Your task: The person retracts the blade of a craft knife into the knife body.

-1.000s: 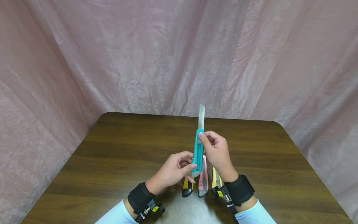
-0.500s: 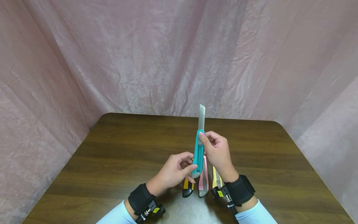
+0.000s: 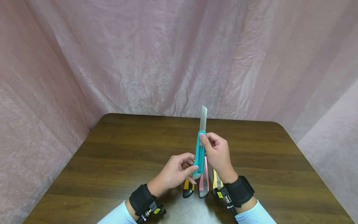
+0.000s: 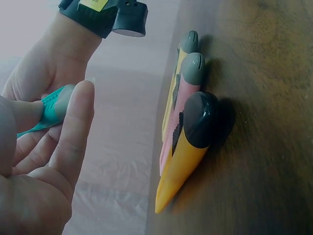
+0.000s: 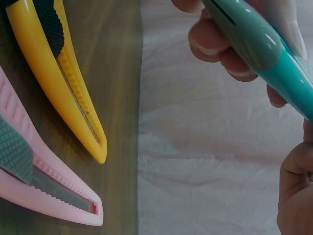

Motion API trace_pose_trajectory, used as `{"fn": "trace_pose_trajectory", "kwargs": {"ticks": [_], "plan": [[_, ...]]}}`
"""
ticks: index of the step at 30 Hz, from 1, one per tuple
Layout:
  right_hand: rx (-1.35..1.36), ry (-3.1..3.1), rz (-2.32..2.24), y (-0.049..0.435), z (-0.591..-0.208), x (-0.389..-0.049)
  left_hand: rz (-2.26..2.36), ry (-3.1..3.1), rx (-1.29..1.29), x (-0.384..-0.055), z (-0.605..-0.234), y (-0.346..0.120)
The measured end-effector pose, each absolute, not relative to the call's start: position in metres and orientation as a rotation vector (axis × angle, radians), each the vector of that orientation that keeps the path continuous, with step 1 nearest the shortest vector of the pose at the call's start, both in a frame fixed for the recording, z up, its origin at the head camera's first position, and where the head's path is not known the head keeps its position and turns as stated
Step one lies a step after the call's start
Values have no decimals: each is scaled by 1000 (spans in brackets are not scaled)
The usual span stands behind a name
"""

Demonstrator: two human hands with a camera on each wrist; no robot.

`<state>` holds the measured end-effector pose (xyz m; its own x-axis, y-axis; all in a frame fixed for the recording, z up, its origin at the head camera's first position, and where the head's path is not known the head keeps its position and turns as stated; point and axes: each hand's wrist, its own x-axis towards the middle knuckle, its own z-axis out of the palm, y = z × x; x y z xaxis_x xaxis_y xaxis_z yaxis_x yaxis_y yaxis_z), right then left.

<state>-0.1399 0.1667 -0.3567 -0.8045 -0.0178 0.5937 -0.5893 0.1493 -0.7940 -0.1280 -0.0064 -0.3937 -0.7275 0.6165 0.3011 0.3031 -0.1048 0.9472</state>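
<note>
A teal utility knife (image 3: 199,159) is held up above the table in both hands, its long blade (image 3: 203,119) extended and pointing away from me. My left hand (image 3: 177,170) pinches the grey butt end between thumb and fingers. Higher up, my right hand (image 3: 218,153) grips the knife near the blade opening, the thumb lying on its front. In the left wrist view the teal knife (image 4: 56,105) shows only its rear part. The right wrist view has its grey-and-teal body (image 5: 274,63) at the top right, with fingers around it.
Below the hands lie three more utility knives side by side: an orange-yellow one (image 3: 188,189), a pink one (image 3: 204,183) and a pale yellow one (image 3: 217,181) partly hidden by the right wrist. The brown table (image 3: 126,140) meets a pink curtain (image 3: 156,62) behind.
The teal knife has tilted very slightly to the right, blade tip included. Both hands keep their hold, and the knives on the table have not moved.
</note>
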Motion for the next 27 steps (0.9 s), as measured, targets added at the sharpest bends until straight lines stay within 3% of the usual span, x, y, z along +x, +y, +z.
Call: {"fn": "trace_pose_trajectory", "kwargs": {"ticks": [27], "plan": [[652,-1869,1716,167,-382,-156,1929,1933,1029,-127,-390,-8]]}}
